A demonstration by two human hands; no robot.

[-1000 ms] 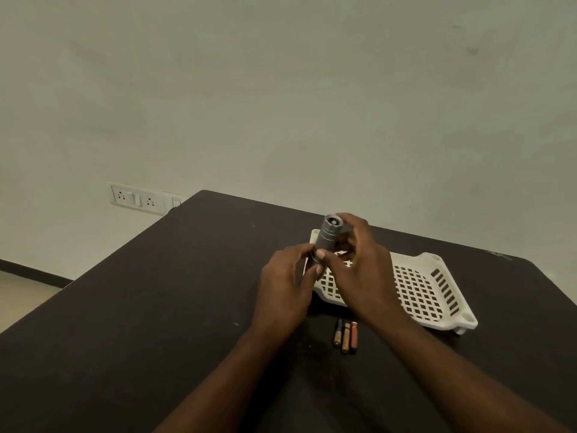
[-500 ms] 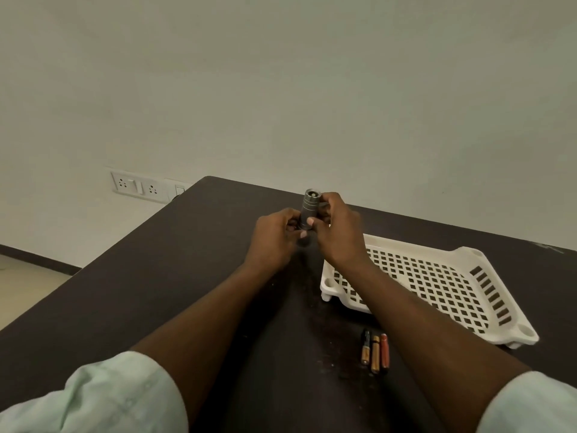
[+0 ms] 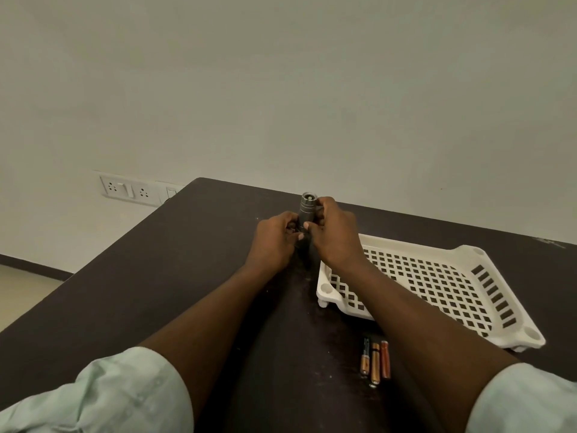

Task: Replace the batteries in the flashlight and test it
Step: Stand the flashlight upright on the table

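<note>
Upright, ringed grey flashlight (image 3: 307, 210), left hand (image 3: 274, 242) and right hand (image 3: 334, 232) fingers curled round it.

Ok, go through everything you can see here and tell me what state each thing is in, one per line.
flashlight: upright above the table, gripped by both hands
left hand: grips the lower body
right hand: grips the upper part
three batteries: lying side by side on the table, untouched
white tray: on the table, nothing visible inside

Dark table (image 3: 156, 292): white tray (image 3: 468, 267), approx 3 batteries (image 3: 374, 360)
</note>
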